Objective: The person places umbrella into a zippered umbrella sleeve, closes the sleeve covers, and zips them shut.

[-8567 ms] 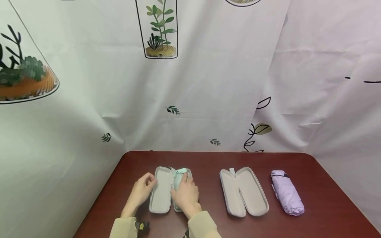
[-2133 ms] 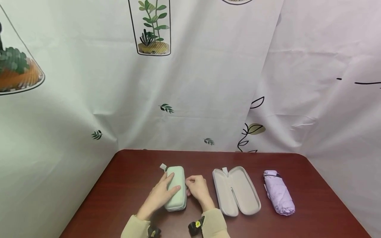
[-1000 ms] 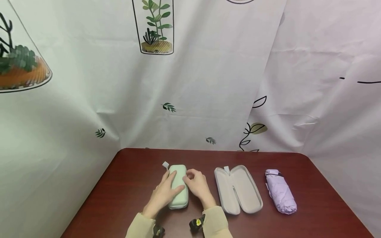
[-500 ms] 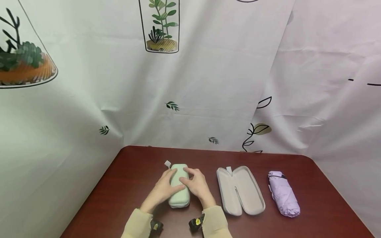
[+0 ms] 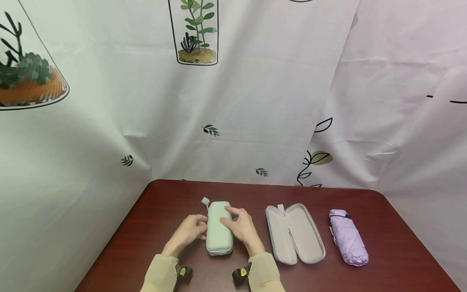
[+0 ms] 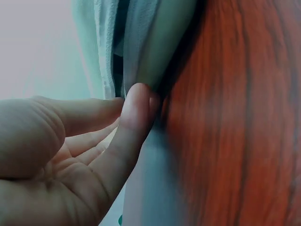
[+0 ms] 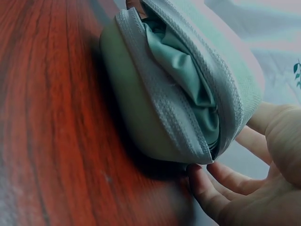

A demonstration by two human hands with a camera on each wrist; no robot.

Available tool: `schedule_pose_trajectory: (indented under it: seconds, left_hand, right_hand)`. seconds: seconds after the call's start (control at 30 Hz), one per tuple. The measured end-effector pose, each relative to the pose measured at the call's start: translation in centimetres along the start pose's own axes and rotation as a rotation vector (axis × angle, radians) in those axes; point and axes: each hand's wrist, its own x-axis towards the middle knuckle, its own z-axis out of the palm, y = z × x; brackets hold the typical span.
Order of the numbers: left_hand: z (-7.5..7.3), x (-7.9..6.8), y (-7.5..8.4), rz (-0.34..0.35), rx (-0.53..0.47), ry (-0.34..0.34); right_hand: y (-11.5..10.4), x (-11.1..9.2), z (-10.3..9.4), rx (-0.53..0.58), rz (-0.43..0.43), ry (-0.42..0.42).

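A mint-green zip case [image 5: 218, 235] lies with its lid down on the dark red table. My left hand [image 5: 189, 232] is at its left side; in the left wrist view, thumb and index finger [image 6: 136, 106] pinch at the zipper edge, and any pull tab is hidden behind them. My right hand [image 5: 242, 229] grips the case's right side, thumb and index finger on the lid. Between the parted zipper edges in the right wrist view, the folded fabric of a mint umbrella [image 7: 181, 68] shows. A pale loop tag [image 5: 205, 201] sticks out at the far left corner.
A second zip case [image 5: 295, 235], pale inside, lies spread open to the right. Beyond it is a folded lilac umbrella [image 5: 349, 239]. A patterned cloth [image 5: 233, 101] hangs behind the table [image 5: 175, 188].
The first case, earlier spread open with the mint umbrella inside, is now folded over it. My left hand has just moved from the lid to the left side; my right hand stays on the case.
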Motion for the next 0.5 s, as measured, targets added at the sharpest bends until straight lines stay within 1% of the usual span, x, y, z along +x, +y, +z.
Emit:
schedule_pose_trajectory:
  seconds: [0.13, 0.27, 0.5]
  left_hand:
    - [0.32, -0.08, 0.24, -0.013, 0.010, 0.030]
    - [0.54, -0.03, 0.44, -0.014, 0.082, 0.079]
    - [0.46, -0.23, 0.63, 0.005, 0.177, 0.095]
  right_hand:
    - [0.19, -0.05, -0.04, 0.007, 0.008, -0.001]
    - [0.38, 0.05, -0.04, 0.025, 0.009, -0.006]
    - [0.31, 0.13, 0.10, 0.029, 0.010, -0.016]
